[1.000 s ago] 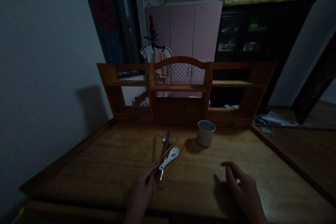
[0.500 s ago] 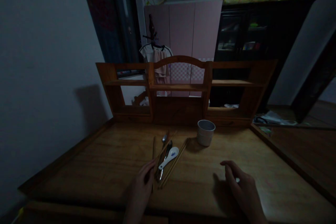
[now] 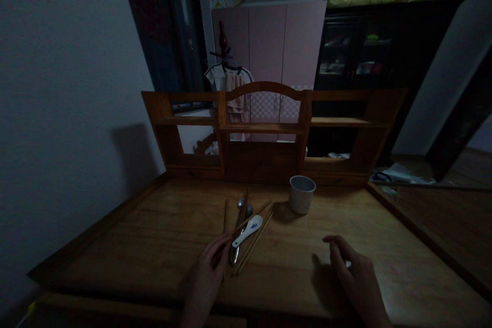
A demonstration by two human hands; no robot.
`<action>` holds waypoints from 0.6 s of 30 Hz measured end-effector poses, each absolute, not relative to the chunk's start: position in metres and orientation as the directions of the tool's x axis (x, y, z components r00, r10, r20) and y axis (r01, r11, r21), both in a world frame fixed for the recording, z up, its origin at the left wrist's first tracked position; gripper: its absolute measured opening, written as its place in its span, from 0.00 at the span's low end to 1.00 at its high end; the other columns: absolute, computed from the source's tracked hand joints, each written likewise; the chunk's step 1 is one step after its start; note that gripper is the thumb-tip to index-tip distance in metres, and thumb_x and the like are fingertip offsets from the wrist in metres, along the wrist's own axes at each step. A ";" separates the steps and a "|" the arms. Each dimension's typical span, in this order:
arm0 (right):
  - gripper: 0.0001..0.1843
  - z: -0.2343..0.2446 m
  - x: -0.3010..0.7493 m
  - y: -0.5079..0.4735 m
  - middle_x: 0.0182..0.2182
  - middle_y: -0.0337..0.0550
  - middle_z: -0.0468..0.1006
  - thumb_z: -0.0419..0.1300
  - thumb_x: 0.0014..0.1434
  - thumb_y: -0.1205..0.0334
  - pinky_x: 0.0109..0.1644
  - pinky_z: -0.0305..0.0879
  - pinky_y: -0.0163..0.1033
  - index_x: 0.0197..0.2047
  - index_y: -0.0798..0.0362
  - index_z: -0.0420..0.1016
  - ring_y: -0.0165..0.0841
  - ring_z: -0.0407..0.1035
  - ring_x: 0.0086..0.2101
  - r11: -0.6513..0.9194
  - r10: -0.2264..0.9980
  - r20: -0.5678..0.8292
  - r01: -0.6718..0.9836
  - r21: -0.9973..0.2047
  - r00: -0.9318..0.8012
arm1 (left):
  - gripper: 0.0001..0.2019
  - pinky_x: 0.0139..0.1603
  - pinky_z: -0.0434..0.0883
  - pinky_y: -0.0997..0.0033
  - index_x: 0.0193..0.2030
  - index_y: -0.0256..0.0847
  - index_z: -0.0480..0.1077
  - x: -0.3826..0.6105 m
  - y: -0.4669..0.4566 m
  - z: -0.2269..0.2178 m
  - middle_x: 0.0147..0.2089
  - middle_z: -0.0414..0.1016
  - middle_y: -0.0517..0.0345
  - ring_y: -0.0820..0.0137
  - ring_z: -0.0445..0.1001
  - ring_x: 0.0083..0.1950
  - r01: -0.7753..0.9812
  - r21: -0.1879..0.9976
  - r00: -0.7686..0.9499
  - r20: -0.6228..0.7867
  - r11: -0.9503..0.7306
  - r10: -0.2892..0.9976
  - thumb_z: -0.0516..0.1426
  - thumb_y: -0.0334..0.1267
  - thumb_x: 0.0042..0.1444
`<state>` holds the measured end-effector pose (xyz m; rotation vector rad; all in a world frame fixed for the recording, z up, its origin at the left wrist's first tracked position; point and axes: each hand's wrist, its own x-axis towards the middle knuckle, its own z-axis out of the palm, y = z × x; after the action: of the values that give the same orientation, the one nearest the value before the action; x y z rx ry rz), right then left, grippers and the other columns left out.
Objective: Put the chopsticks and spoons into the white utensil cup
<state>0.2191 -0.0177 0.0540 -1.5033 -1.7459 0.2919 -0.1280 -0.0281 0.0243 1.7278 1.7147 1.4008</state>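
Your right hand [image 3: 352, 266] is well apart from your left, fingers curled in above the near right part of the desk [image 3: 154, 246]; a small pale spot shows by its fingers, and you cannot tell from here whether they grip anything. Your left hand [image 3: 207, 271] is pinched on one chopstick [image 3: 251, 217], which slants away to the right, crossing over the cutlery and just past the bowl of the white spoon [image 3: 252, 225]. Under that hand runs a lone stick [image 3: 226, 215], pointing away from you. Just right of your left fingertips, the white spoon lies over the other cutlery, its handle towards you. A pair of sticks [image 3: 257, 240] lies slanted along its right side. Beyond the white spoon's handle, the bowls of two metal spoons, one bright [image 3: 241, 202] and one darker [image 3: 249, 210], show with a reddish stick beside them. Farther off to the right, near the far ends of the pair, a grey cup [image 3: 302, 200] stands upright, mouth up. Behind it rises the wooden shelf [image 3: 265, 128], then clothes on a rack [image 3: 235, 87], a pink wardrobe [image 3: 267, 46] and a black cabinet [image 3: 411, 51].
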 end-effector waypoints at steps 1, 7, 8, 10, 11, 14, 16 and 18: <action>0.16 0.055 0.219 -0.018 0.33 0.39 0.78 0.45 0.66 0.52 0.34 0.63 0.33 0.45 0.48 0.70 0.34 0.73 0.29 0.265 0.912 0.409 0.729 -0.631 0.022 | 0.13 0.58 0.68 0.60 0.47 0.46 0.74 -0.128 -0.028 0.024 0.52 0.74 0.54 0.64 0.72 0.55 0.570 0.793 -0.210 0.394 -0.215 0.895 0.52 0.43 0.60; 0.16 0.055 0.219 -0.019 0.32 0.39 0.78 0.45 0.66 0.52 0.34 0.63 0.34 0.45 0.49 0.70 0.35 0.73 0.28 0.268 0.911 0.413 0.727 -0.632 0.023 | 0.13 0.58 0.68 0.61 0.46 0.48 0.75 -0.130 -0.027 0.021 0.53 0.74 0.56 0.64 0.71 0.56 0.565 0.790 -0.189 0.403 -0.236 0.896 0.52 0.43 0.60; 0.16 0.054 0.219 -0.019 0.32 0.39 0.78 0.45 0.66 0.52 0.34 0.63 0.34 0.45 0.49 0.70 0.35 0.73 0.29 0.266 0.912 0.410 0.727 -0.633 0.023 | 0.13 0.59 0.67 0.61 0.46 0.49 0.75 -0.131 -0.027 0.021 0.54 0.73 0.57 0.64 0.70 0.56 0.566 0.788 -0.180 0.405 -0.242 0.897 0.52 0.43 0.60; 0.16 0.054 0.219 -0.018 0.33 0.39 0.78 0.45 0.66 0.52 0.35 0.63 0.35 0.45 0.48 0.70 0.35 0.73 0.30 0.254 0.918 0.395 0.726 -0.639 0.026 | 0.12 0.59 0.67 0.61 0.45 0.50 0.76 -0.132 -0.028 0.021 0.54 0.73 0.58 0.64 0.71 0.56 0.569 0.787 -0.180 0.400 -0.236 0.899 0.52 0.43 0.59; 0.16 0.054 0.219 -0.018 0.33 0.39 0.78 0.45 0.66 0.52 0.35 0.62 0.35 0.45 0.48 0.70 0.35 0.73 0.30 0.248 0.922 0.387 0.725 -0.642 0.027 | 0.12 0.58 0.68 0.61 0.44 0.50 0.76 -0.132 -0.028 0.022 0.54 0.73 0.58 0.63 0.71 0.56 0.570 0.789 -0.188 0.396 -0.228 0.899 0.52 0.44 0.59; 0.16 0.053 0.219 -0.017 0.33 0.39 0.78 0.45 0.66 0.51 0.36 0.62 0.35 0.45 0.48 0.69 0.35 0.73 0.30 0.237 0.929 0.369 0.719 -0.654 0.030 | 0.13 0.58 0.68 0.60 0.43 0.48 0.76 -0.131 -0.029 0.026 0.52 0.74 0.56 0.62 0.71 0.55 0.556 0.803 -0.222 0.394 -0.215 0.892 0.53 0.45 0.58; 0.16 0.052 0.219 -0.016 0.34 0.39 0.78 0.45 0.66 0.50 0.36 0.62 0.35 0.45 0.48 0.69 0.35 0.73 0.30 0.240 0.929 0.370 0.713 -0.659 0.028 | 0.14 0.58 0.67 0.59 0.44 0.47 0.76 -0.130 -0.029 0.029 0.51 0.75 0.55 0.62 0.71 0.55 0.539 0.815 -0.239 0.391 -0.213 0.889 0.53 0.46 0.59; 0.16 0.052 0.219 -0.016 0.35 0.40 0.78 0.45 0.66 0.50 0.37 0.63 0.35 0.45 0.48 0.69 0.35 0.73 0.32 0.246 0.928 0.373 0.712 -0.658 0.025 | 0.15 0.58 0.67 0.58 0.44 0.46 0.76 -0.129 -0.029 0.032 0.51 0.75 0.54 0.61 0.71 0.55 0.521 0.826 -0.249 0.387 -0.214 0.888 0.52 0.47 0.59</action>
<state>0.2190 -0.0164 0.0520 -1.5197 -1.7382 0.3490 -0.1290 -0.0294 0.0324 1.6579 1.6995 1.4506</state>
